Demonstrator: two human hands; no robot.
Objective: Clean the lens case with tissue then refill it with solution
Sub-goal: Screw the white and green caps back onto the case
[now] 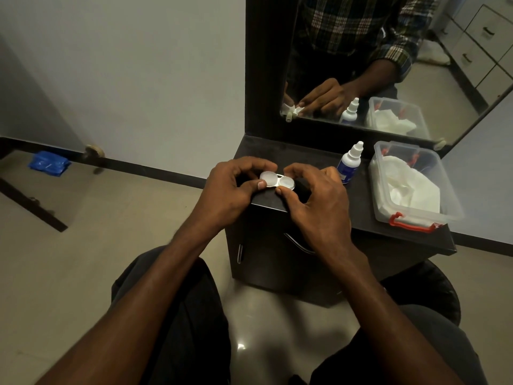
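A small clear lens case (pixel 277 181) with two round caps sits between my hands above the left part of the dark counter (pixel 361 207). My left hand (pixel 230 190) pinches its left cap with thumb and curled fingers. My right hand (pixel 313 198) grips the right cap the same way. A white solution bottle (pixel 349 162) with a blue label stands upright just right of my right hand. White tissue (pixel 408 190) lies in a clear plastic box (pixel 444 187) with red latches, further right.
A mirror (pixel 388 65) stands behind the counter and reflects my hands, the bottle and the box. The counter tops a dark cabinet (pixel 277 259) in front of my knees. A blue packet (pixel 48 163) lies on the floor at far left.
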